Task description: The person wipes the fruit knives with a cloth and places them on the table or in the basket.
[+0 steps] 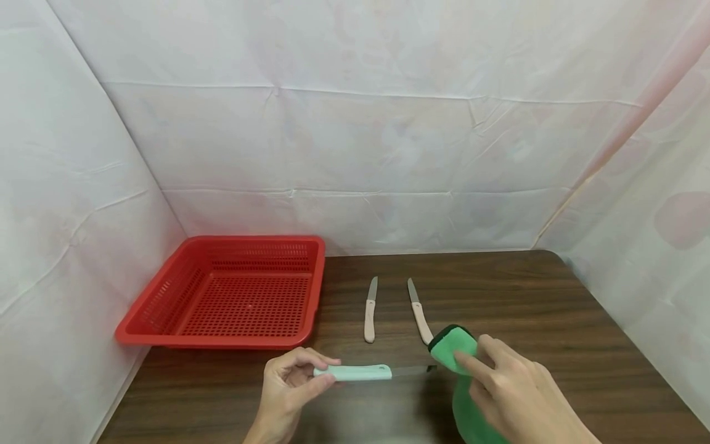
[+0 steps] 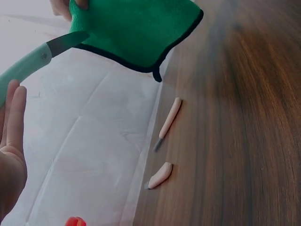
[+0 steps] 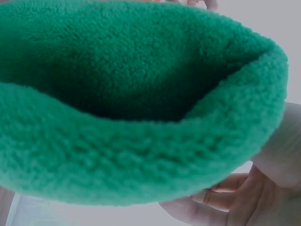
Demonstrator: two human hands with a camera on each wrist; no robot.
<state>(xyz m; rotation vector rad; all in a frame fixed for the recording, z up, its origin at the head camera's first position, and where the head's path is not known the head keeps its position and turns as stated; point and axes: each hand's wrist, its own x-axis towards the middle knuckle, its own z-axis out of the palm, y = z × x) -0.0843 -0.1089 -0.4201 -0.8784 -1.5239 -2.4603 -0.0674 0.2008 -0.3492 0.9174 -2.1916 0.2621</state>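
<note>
A knife with a mint-green handle [image 1: 355,372] is pinched at its handle end by my left hand [image 1: 290,386]. Its blade points right, held level above the table. My right hand [image 1: 513,388] grips a green cloth [image 1: 456,350] with a dark border, close to the blade's tip. In the left wrist view the blade [image 2: 66,43] reaches the cloth's edge; I cannot tell whether they touch. Folded cloth [image 3: 141,150] fills most of the right wrist view. Two pink-handled knives lie on the table beyond, one at left [image 1: 370,311] and one at right [image 1: 420,312].
A red plastic basket [image 1: 310,290] with slotted sides stands at the back left of the dark wooden table [image 1: 499,290]. Pale sheeting [image 1: 377,142] hangs behind the table and along both sides.
</note>
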